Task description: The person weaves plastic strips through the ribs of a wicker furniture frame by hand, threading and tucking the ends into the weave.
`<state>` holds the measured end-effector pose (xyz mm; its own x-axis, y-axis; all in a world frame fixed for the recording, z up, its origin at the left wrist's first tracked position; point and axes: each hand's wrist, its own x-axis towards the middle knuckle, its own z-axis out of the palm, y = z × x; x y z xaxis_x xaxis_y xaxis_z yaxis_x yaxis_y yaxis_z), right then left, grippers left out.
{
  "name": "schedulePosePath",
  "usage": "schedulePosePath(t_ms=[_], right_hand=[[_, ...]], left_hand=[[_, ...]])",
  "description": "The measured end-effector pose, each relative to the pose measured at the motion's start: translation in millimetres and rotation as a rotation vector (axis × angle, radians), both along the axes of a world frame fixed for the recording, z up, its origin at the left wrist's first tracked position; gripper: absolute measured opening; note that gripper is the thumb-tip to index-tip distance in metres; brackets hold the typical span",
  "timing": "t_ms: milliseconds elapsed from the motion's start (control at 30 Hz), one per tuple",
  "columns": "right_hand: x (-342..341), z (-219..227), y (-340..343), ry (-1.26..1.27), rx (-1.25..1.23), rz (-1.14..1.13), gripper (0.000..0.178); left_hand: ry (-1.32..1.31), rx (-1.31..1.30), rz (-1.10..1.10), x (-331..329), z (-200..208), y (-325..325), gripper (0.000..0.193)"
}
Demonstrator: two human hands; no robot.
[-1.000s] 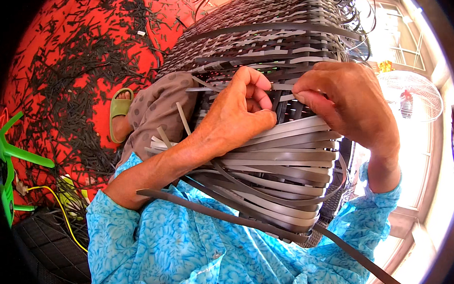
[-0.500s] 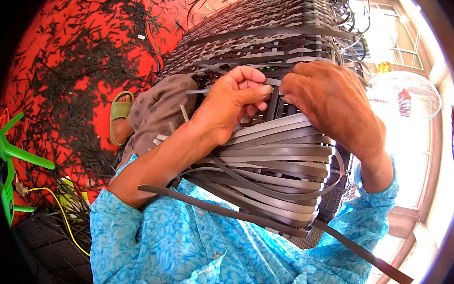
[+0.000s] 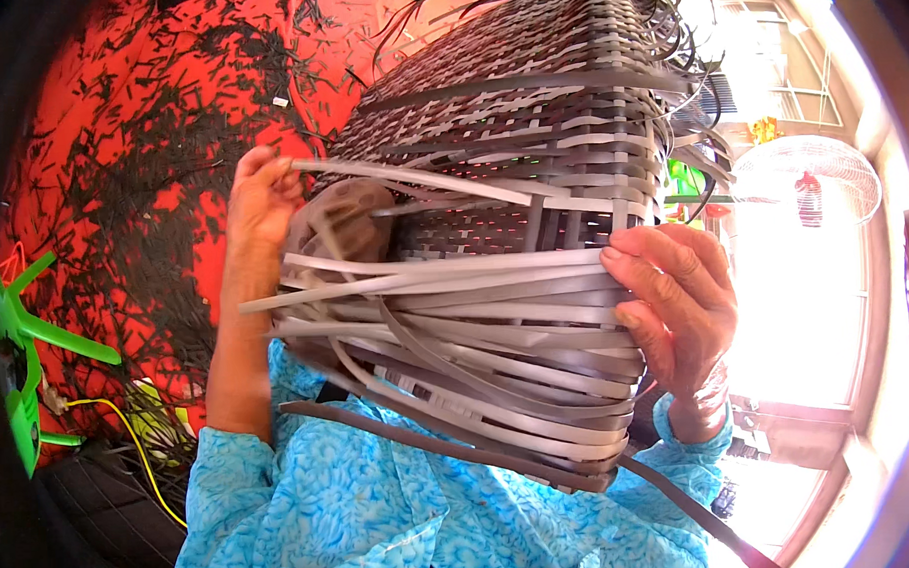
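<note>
A large woven piece of dark and grey flat strips stands before me, partly woven. My left hand, out to the left, pinches the end of a light grey flat strip. That strip runs right, taut, to the upright dark strips near the woven corner. My right hand is at the right corner, fingers apart, with fingertips touching the edge of the loose grey strips. A thick layer of these strips bends around the corner above my lap, their ends fanning left.
Dark strip scraps litter the red floor covering on the left. A green plastic stool and a yellow cord are at the left edge. A wire-caged fan stands at the right by bright windows.
My left hand has swung far left, drawing the strip out with it. My right hand has dropped down and right from the weave to the corner of the strips.
</note>
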<state>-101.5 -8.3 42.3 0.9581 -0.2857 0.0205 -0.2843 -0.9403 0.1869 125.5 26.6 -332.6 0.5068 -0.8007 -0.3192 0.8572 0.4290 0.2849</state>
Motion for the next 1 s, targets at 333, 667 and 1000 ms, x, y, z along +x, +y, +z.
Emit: schedulePosePath(t_ms=[333,667,1000], right_hand=[[-22.2,-8.4,-9.1,-0.224,0.193,0.002,0.032],[-66.4,-31.4,-26.2,-0.812,0.454,-0.276,0.019],[-78.4,-85.7,-24.7,-0.979,0.52,-0.231,0.024]], left_hand=[[-1.129,0.23,0.094,4.5,97.5,20.6,0.015],[-1.997,-0.119,-0.217,-51.1,214.0,-8.0,0.031],[-1.899,-0.133,0.164,-67.3,263.9,1.5,0.022]])
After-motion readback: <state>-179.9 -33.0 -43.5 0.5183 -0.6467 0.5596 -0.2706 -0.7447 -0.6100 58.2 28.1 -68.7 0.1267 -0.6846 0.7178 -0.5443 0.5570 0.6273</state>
